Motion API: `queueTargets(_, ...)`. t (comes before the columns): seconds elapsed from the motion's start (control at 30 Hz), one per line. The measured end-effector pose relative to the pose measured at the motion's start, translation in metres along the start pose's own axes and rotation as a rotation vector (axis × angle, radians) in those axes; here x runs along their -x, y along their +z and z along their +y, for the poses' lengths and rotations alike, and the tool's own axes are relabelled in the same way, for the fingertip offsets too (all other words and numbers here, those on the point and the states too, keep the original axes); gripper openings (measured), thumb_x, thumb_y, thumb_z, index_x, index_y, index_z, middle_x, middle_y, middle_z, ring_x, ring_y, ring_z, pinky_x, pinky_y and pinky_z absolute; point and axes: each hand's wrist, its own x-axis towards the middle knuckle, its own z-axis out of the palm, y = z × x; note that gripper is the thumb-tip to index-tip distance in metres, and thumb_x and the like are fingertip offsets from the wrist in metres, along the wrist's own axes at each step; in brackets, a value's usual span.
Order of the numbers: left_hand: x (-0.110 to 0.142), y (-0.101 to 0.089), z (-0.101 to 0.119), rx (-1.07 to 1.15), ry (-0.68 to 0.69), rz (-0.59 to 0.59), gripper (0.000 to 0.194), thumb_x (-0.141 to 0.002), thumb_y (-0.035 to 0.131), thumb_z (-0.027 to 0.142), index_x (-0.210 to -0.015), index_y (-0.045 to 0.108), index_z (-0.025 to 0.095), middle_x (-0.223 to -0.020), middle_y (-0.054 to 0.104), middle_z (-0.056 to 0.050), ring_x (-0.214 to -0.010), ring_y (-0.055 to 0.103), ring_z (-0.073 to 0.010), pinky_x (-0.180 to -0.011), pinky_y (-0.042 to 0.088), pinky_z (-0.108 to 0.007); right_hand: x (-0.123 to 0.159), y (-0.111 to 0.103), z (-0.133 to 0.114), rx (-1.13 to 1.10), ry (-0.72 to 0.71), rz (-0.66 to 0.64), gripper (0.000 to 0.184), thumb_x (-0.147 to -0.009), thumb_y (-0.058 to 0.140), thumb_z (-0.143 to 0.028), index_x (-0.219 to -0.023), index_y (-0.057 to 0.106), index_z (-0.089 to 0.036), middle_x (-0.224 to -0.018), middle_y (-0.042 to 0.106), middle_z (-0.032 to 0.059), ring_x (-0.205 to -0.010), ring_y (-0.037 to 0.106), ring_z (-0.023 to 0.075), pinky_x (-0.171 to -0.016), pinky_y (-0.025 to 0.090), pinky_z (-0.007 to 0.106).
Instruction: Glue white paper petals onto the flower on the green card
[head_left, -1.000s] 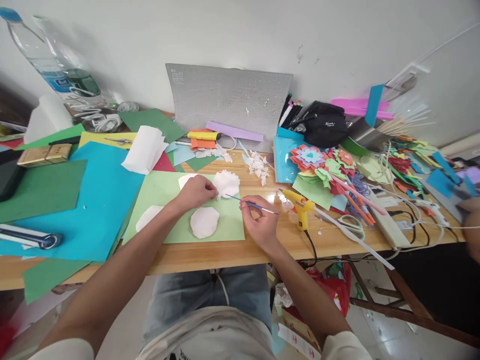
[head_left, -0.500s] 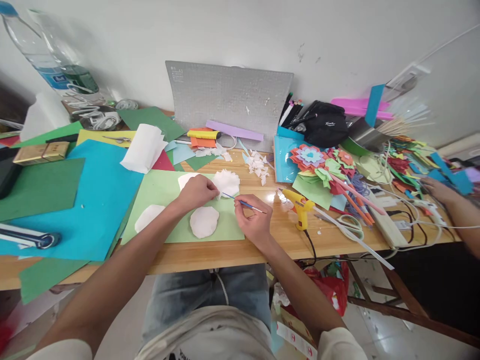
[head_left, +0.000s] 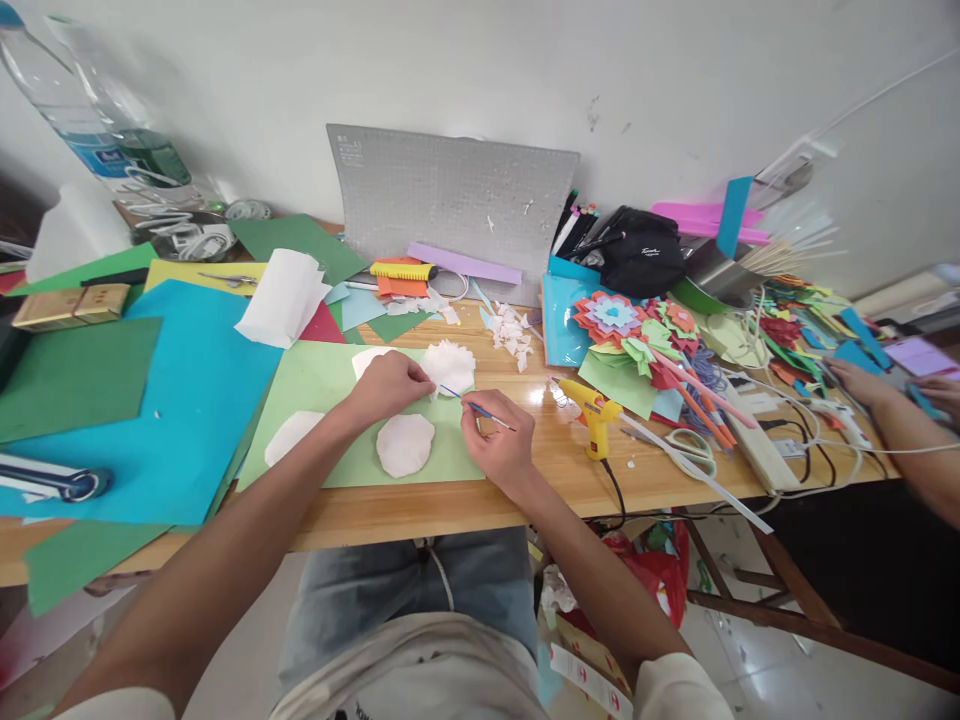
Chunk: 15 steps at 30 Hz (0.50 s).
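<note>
My left hand (head_left: 388,385) rests closed on the light green sheet (head_left: 322,400), its fingertips pinching the edge of a frilly white paper flower (head_left: 450,366). My right hand (head_left: 496,442) is closed round a thin blue brush (head_left: 474,408), held like a pen, with the tip pointing at the flower's near edge. A round white paper disc (head_left: 405,444) lies just below, between both hands. Another white disc (head_left: 289,435) lies by my left forearm.
A yellow glue gun (head_left: 592,412) stands right of my right hand, scissors (head_left: 694,447) and a power strip (head_left: 754,440) beyond it. Coloured paper flowers (head_left: 622,320), a grey cutting mat (head_left: 450,205) against the wall, blue (head_left: 180,400) and green sheets at left. Another person's hand (head_left: 855,380) works at far right.
My right hand has moved left with the brush, bringing its tip to the white flower. The other person's hand at the right has come into view over the coloured scraps.
</note>
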Motion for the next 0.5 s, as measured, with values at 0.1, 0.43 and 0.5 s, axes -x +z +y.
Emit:
queueTargets(0.1,0.0,0.0029,-0.0002,-0.011,0.002,-0.004,0.02,-0.067,0.062,0.036,-0.067,0.074,0.02,-0.074,0.073,-0.005,-0.071,0.064,-0.0214,-0.061,0.044,-0.029,-0.0004,-0.0005,-0.0019,0.004,-0.02,0.015,0.015,-0.085,0.051,-0.015,-0.088,0.064,-0.021,-0.078,0.068,0.0034,-0.071,0.064,0.0148,-0.067,0.054,0.027)
queueTargets(0.43,0.0008,0.0051,0.0014,-0.034,-0.003,0.006,0.02,-0.069,0.06,0.034,-0.068,0.073,0.019,-0.074,0.073,-0.004,-0.069,0.063,-0.0191,-0.056,0.042,-0.026,0.0006,0.0019,0.0003,-0.013,-0.057,0.02,0.015,-0.084,0.052,-0.012,-0.089,0.063,-0.021,-0.079,0.067,0.0035,-0.072,0.063,0.0145,-0.068,0.054,0.027)
queueTargets(0.5,0.0009,0.0028,0.0012,-0.041,0.001,0.003,0.02,-0.069,0.06,0.035,-0.068,0.073,0.019,-0.072,0.072,-0.004,-0.068,0.063,-0.0187,-0.057,0.042,-0.026,0.0001,0.0024,0.0009,0.001,-0.051,0.008,0.015,-0.084,0.051,-0.012,-0.088,0.062,-0.021,-0.079,0.066,0.0035,-0.072,0.063,0.0144,-0.068,0.053,0.027)
